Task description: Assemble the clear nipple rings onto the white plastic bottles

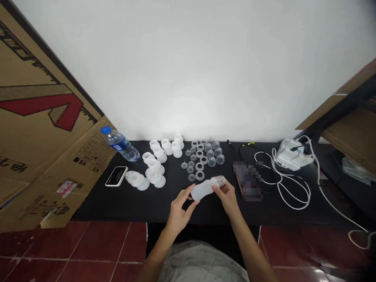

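A white baby bottle [202, 190] lies sideways between my hands above the black table. My left hand [179, 207] grips its base end, thumb below and fingers above. At the other end, my right hand [226, 196] holds the clear cap [218, 181] over the bottle's top. Just beyond are several white collar rings [199, 166], clear nipples [190, 164] and clear dome caps [211, 161] in loose rows. Several white bottles without caps [176, 149] stand further left. Two bottles with clear caps [135, 179] are nearer the table's front left.
A water bottle [122, 145] leans by a cardboard box [58, 156] on the left, near a white phone-like device [116, 176]. To the right are a blurred dark phone [248, 182], white cables [282, 184] and a white power strip [293, 154]. A white wall [190, 70] stands behind.
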The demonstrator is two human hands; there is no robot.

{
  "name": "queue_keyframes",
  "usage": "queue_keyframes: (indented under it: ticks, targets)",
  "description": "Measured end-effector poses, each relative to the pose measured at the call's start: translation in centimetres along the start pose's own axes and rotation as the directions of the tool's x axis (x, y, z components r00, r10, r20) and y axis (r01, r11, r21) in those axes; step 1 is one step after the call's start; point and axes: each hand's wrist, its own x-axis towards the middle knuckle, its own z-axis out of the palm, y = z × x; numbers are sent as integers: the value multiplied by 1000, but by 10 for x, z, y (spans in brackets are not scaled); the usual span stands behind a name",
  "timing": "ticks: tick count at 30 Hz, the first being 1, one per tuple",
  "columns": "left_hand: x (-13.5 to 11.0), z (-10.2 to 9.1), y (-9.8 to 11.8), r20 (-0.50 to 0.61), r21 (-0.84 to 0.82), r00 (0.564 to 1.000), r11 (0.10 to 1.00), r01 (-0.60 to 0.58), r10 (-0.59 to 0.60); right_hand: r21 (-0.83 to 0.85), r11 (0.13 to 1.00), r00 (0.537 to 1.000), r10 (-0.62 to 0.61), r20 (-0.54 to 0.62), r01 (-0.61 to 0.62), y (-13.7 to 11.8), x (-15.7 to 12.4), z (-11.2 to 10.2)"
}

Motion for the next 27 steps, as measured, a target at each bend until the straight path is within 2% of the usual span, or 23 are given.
queue_keyframes:
  ticks: [6, 10, 15, 21, 27]
  targets:
    - [-2, 1, 0, -13, 24, 999, 998, -50, 50, 2, 1000, 1000, -1, -11, 1, -1, 0, 1]
    - [-1, 2, 2, -14, 52, 1000, 999, 15, -14, -1, 1000, 999, -28, -17, 28, -3, 0, 3]
    - [2, 3, 4, -34, 52, 998, 997, 51, -49, -18, 998, 996, -65, 62, 66, -9, -3, 4]
    - [0, 4, 2, 14, 55, 998, 997, 58, -59, -8, 998, 997, -66, 32, 66, -8, -3, 1]
    - [0, 0, 9, 71, 77, 996, 996, 47, -52, 49, 998, 998, -34, 58, 31, -8, -3, 0]
